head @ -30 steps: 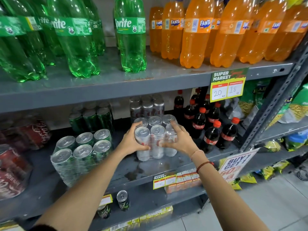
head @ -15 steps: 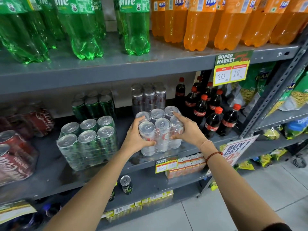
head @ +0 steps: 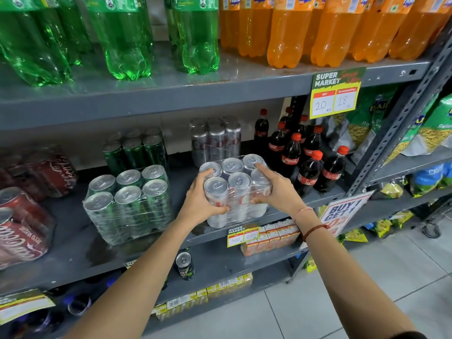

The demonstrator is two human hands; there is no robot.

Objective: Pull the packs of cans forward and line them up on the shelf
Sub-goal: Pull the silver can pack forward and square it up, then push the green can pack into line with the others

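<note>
A shrink-wrapped pack of silver cans (head: 236, 184) stands at the front edge of the grey middle shelf (head: 73, 243). My left hand (head: 200, 201) grips its left side and my right hand (head: 276, 189) grips its right side, fingers over the can tops. A second silver pack (head: 215, 140) stands behind it at the back. To the left, a pack of green cans (head: 129, 201) stands near the front, with another green pack (head: 135, 150) behind. Red cola can packs (head: 22, 223) lie at the far left.
Small cola bottles (head: 308, 160) with red caps crowd the shelf right of the silver pack. Big green and orange bottles (head: 288, 33) fill the shelf above. Price tags (head: 333, 94) hang from the shelf edges. A lone can (head: 184, 265) and juice cartons sit on lower shelves.
Both hands have drawn the silver pack forward to the shelf's front edge, keeping hold of it. The view has tilted down a little.
</note>
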